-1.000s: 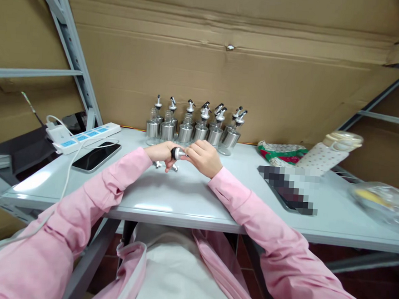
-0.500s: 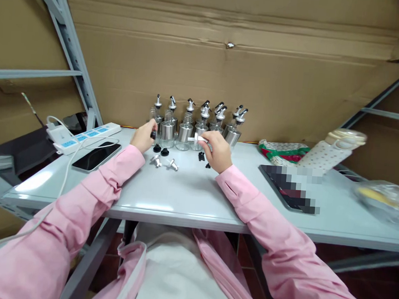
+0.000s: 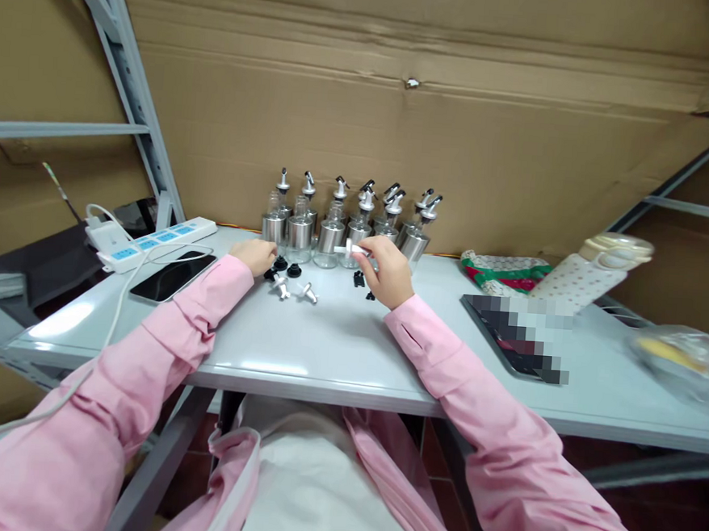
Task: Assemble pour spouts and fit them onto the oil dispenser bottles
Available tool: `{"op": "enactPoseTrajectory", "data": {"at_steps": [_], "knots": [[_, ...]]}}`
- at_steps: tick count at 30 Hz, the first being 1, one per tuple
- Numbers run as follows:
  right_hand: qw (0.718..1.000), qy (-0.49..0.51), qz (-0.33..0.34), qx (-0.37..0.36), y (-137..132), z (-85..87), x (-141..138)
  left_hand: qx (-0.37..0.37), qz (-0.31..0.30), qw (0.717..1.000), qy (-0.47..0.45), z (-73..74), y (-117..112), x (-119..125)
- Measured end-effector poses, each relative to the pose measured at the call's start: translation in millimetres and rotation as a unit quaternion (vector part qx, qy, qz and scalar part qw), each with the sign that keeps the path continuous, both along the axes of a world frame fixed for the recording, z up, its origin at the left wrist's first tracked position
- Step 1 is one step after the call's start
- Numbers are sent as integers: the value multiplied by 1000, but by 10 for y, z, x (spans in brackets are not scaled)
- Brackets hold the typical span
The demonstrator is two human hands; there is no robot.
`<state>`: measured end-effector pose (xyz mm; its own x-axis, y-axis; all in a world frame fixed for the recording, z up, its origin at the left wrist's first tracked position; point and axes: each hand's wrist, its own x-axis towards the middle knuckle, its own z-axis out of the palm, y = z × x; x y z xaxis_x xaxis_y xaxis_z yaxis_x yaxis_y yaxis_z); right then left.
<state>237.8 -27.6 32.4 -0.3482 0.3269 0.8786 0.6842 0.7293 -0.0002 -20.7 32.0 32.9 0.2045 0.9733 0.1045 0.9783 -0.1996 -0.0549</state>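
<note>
My right hand (image 3: 389, 272) pinches a white plastic pour spout part (image 3: 349, 249), its thin stem pointing left in front of the bottles. Low over the table, my left hand (image 3: 253, 256) has its fingers curled down at a black rubber stopper (image 3: 270, 274); the fingertips are partly hidden. Beside it lie two more black stoppers (image 3: 294, 270). Two silver pour spouts (image 3: 308, 293) lie closer to me. Small black pieces (image 3: 359, 279) rest left of my right hand. Behind stand several glass bottles with steel sleeves (image 3: 331, 235), some with spouts fitted, others with bare necks.
A phone (image 3: 172, 275) and a white power strip (image 3: 155, 243) with a cable lie at left. To the right are a dark phone-like device (image 3: 510, 341), a green and red packet (image 3: 500, 269), a dotted tumbler (image 3: 585, 273) and a plastic-wrapped bowl (image 3: 688, 362). Cardboard (image 3: 412, 140) stands behind.
My left hand has come down toward the table with the black stopper, from in front of the bottles to beside the other stoppers. My right hand has stayed nearly still with the white part.
</note>
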Motion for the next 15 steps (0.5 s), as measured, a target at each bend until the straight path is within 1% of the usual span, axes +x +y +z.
{"op": "enactPoseTrajectory", "data": {"at_steps": [6, 12, 15], "knots": [[1000, -1, -1, 1, 14, -10, 10, -46, -41, 998, -18, 0, 60, -68], [1000, 4, 3, -1, 10, -11, 11, -20, 11, 1000, -6, -12, 130, -194], [1000, 6, 1, -6, 2, -2, 7, -26, 13, 1000, -11, -20, 152, -229]]}}
